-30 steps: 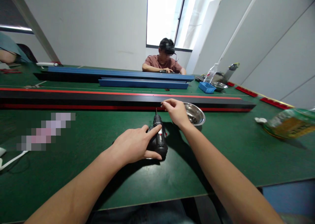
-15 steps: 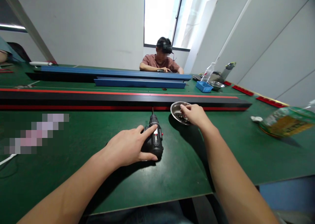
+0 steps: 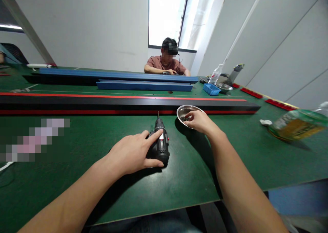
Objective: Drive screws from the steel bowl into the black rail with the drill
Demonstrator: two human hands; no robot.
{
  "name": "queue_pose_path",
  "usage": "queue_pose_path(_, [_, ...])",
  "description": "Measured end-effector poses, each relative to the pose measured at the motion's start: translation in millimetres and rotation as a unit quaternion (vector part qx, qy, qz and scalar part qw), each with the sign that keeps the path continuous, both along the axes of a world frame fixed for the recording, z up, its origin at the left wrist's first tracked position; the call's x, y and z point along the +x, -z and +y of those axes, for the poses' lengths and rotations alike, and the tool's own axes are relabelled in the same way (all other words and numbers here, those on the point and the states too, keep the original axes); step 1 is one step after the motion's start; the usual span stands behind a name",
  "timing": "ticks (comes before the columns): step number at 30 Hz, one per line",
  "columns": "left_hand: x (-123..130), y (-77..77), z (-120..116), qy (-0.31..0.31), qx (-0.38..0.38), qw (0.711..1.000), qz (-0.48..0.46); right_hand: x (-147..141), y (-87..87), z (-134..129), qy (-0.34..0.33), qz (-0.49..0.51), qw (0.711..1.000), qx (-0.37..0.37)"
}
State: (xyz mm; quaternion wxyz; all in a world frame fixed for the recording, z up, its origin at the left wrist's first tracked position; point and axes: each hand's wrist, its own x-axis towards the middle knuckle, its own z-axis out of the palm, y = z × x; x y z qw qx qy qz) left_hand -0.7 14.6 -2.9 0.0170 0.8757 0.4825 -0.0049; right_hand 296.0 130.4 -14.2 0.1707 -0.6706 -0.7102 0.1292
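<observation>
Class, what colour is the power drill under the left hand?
The power drill is mostly black; the head view shows it best.

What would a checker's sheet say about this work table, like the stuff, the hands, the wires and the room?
Surface: green tabletop, shiny near the drill.
Things in use: black power drill, bit pointing toward a black-and-red beam; metal bowl holding small dark pieces, too small to name surely.
Clutter: blue channels, blue basket, clear bottle, large plastic container.
Hands: left hand over the drill; right hand with fingertips in the bowl.
Cables: white cable at the left, leading to a blurred-out object.
Surroundings: seated person opposite, window behind.
</observation>
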Motion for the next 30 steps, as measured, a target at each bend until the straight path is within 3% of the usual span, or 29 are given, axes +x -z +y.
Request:
queue_pose_path(7, [-1, 0.7, 1, 0.004, 0.003, 1.000, -0.002, 5, 4.0, 3, 0.014, 0.084, 0.995, -0.052])
queue_pose_path(15, [-1, 0.1, 0, 0.001, -0.001, 1.000, 0.003, -1, -8.3, -6, 0.070, 0.113, 0.991, 0.016])
queue_pose_path(21, [-1, -1.9, -1, 0.003, -0.005, 1.000, 0.001, 4, -4.7, 0, 0.072, 0.119, 0.989, 0.054])
queue_pose_path(30, [0, -1.0, 0, 0.006, 0.005, 1.000, 0.001, 7, 2.2, 8, 0.065, 0.189, 0.979, 0.044])
